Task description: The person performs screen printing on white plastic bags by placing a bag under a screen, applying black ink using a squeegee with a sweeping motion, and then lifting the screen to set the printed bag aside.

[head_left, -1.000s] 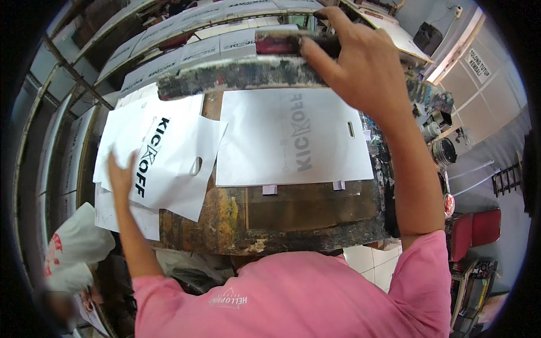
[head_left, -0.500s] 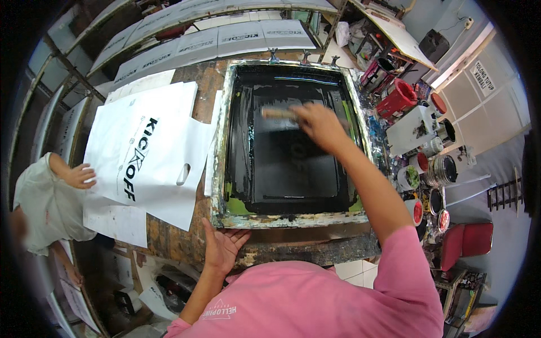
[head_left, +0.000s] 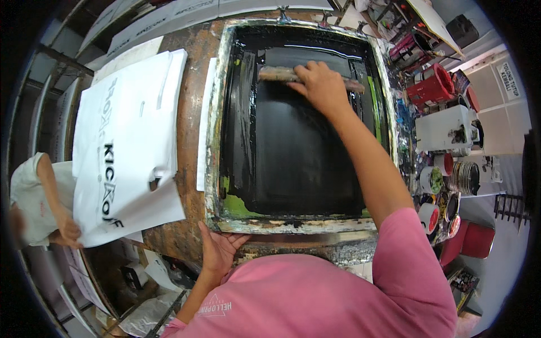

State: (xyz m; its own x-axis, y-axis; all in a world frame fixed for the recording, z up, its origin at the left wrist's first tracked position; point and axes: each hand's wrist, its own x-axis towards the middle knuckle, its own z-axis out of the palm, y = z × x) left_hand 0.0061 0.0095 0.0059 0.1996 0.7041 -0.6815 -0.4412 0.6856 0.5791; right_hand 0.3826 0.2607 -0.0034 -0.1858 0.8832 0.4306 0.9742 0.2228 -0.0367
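Note:
A screen-printing frame (head_left: 212, 169) with a paint-crusted wooden rim lies on the worktable in front of me. Black ink covers its mesh (head_left: 304, 158), with green patches along the sides. My right hand (head_left: 322, 87) grips a wooden-handled squeegee (head_left: 276, 74), which lies crosswise near the far end of the mesh; its blade edge is hidden. At the near left corner, my left hand (head_left: 218, 248) rests against the rim, palm up and fingers extended. Left of the frame, white printed bags (head_left: 127, 107) lie stacked. A co-worker's hand (head_left: 69, 231) holds the top bag's near corner.
Hinge clamps (head_left: 283, 15) stand along the frame's far edge. Ink tubs, a red bucket (head_left: 431, 84) and a white container (head_left: 445, 128) crowd the right side. Racks with more printed sheets (head_left: 191, 12) stand beyond the table. A red chair (head_left: 470, 239) is at right.
My right hand has moved the squeegee slightly toward the far end, and the mesh looks more evenly black. The co-worker has taken hold of the top bag, now bent. My view has shifted.

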